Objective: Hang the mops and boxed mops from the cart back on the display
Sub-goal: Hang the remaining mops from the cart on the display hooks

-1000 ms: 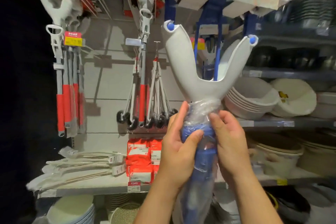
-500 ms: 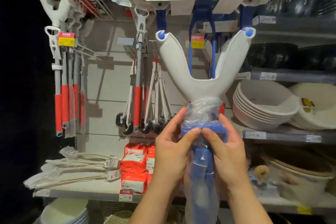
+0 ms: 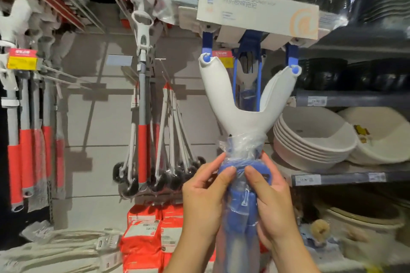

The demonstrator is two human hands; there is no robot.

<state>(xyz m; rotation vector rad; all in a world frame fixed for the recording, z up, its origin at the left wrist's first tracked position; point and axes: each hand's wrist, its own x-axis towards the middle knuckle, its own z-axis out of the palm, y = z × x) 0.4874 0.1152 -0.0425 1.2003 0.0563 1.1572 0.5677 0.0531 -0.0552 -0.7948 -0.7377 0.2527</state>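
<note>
The left hand (image 3: 204, 201) and right hand (image 3: 273, 206) both grip one mop (image 3: 243, 118) (blue, wrapped in plastic). Its two white arms point up. Maybe five stacked bowls (image 3: 310, 137) sit beside it.

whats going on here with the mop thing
A person grips a mop's clear-plastic-wrapped blue handle with left hand and right hand, holding it up at a shop display. Its white Y-shaped fork reaches just under a white boxed mop head. Whether it hangs there yet is unclear.
</note>
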